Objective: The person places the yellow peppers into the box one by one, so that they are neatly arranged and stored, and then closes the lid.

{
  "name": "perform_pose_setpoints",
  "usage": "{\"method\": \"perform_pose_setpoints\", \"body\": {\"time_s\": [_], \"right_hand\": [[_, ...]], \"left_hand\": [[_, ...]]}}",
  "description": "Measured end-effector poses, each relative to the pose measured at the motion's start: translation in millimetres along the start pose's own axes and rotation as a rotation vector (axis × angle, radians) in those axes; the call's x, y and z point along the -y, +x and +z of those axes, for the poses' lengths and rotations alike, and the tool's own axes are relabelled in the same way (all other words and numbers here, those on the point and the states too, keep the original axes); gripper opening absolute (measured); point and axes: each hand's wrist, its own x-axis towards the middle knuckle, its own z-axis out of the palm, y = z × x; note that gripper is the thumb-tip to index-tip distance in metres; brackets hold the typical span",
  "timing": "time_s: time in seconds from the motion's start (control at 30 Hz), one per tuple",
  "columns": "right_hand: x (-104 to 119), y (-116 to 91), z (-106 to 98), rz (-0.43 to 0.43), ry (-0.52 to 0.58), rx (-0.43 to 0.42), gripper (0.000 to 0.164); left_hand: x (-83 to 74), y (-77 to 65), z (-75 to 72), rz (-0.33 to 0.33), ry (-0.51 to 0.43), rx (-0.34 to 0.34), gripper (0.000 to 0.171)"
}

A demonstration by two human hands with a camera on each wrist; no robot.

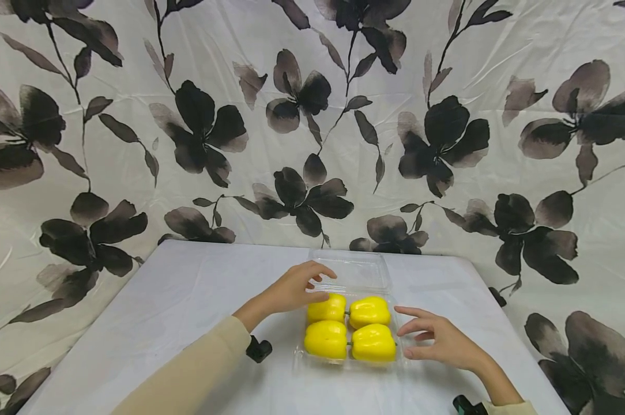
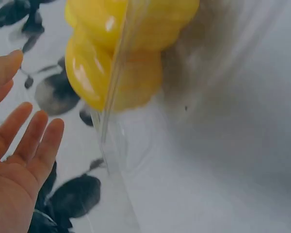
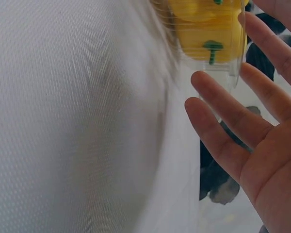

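Several yellow bell peppers (image 1: 373, 343) sit in two rows inside a clear plastic clamshell box (image 1: 338, 364). Its transparent lid (image 1: 356, 271) lies folded back behind them. Over the box's back left part is my left hand (image 1: 297, 286), fingers loosely spread and holding nothing. It overlaps the back left pepper in the head view. My right hand (image 1: 442, 340) is at the box's right side with relaxed fingers, its fingertips close to the wall. Green stems (image 3: 213, 47) show through the ridged plastic in the right wrist view.
A white-covered table (image 1: 198, 276) carries the box near its middle. Behind it hangs a pale cloth (image 1: 375, 190) printed with dark flowers. Black wrist cameras (image 1: 259, 349) sit under both forearms.
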Motion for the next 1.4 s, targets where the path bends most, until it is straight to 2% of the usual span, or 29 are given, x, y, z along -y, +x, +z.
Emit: {"method": "perform_pose_setpoints", "body": {"time_s": [0.23, 0.47, 0.57, 1.03, 1.23, 1.4], "right_hand": [[-4, 1, 1, 0.012, -0.028, -0.004, 0.030], [-2, 1, 2, 0.008, -0.017, -0.007, 0.029], [-2, 1, 1, 0.013, -0.012, -0.006, 0.030], [-4, 1, 0, -0.014, -0.017, -0.005, 0.031], [-3, 1, 0, -0.016, -0.007, -0.008, 0.030], [-3, 0, 0, -0.013, 0.000, -0.011, 0.030]], "left_hand": [[26.5, 2.9, -11.4, -0.084, -0.084, -0.135, 0.046], [49.6, 8.1, -7.3, -0.229, -0.099, -0.211, 0.048], [57.2, 10.5, -4.8, -0.293, -0.135, -0.240, 0.048], [75.6, 22.1, 6.6, -0.500, -0.448, -0.236, 0.052], [81.3, 27.3, 12.9, -0.522, -0.550, -0.236, 0.048], [80.5, 31.4, 16.2, -0.512, -0.577, -0.235, 0.049]]}}
